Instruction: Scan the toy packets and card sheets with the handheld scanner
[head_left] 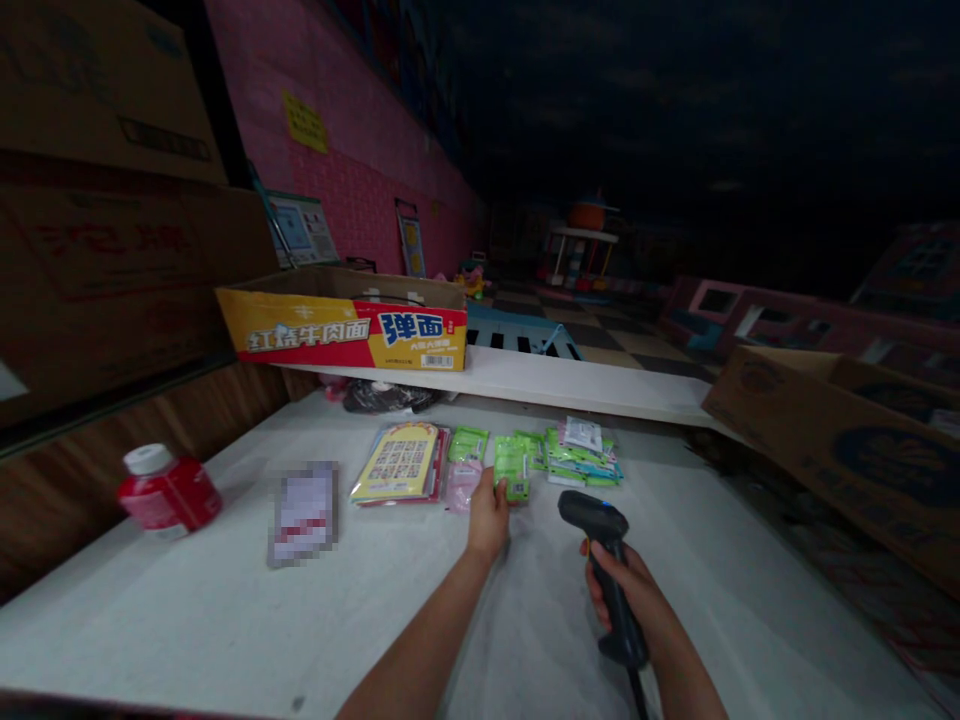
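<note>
Pinched between the fingers of my left hand (489, 520) is a small green packet (512, 466), raised upright over the white table. My right hand (634, 590) is wrapped round the handle of a black barcode scanner (594, 515), whose head points toward the packets. A cable runs down from the scanner's base. Just beyond my hands lies a heap of green packets (574, 460) with a silvery white packet (583, 433) on top. Beside my left hand are a pink packet (463, 484) and another green packet (469, 443).
To the left lie a stack of colourful sheets in clear wrap (401, 462), a blurred-out flat item (304, 513) and a red bottle with a white cap (169, 490). A yellow-and-red carton (345, 335) stands on the raised white ledge (585, 385). Another cardboard box (840, 430) is at right.
</note>
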